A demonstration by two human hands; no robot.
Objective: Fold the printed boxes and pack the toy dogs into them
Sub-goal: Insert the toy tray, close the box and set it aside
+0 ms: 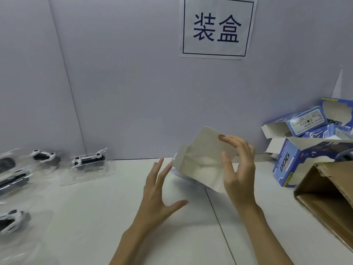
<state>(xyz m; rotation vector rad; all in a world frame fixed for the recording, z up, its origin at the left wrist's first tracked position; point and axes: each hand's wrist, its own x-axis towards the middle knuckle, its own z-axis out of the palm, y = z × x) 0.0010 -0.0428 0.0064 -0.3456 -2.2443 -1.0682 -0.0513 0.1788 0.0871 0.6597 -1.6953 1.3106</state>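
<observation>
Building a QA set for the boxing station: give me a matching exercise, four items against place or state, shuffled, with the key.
Items:
1. unfolded box
2. toy dogs in clear trays
3. folded blue boxes
4. brown carton

Places or states:
A. lying open at the table's right edge, nearest the camera
B. piled by the wall at far right, flaps open
C. held up at centre, plain inner side facing the camera
D. spread over the left side of the table

The right hand holds the unfolded box; the left hand is spread beside it.

Pairs: 1-C, 2-D, 3-B, 4-A
</observation>
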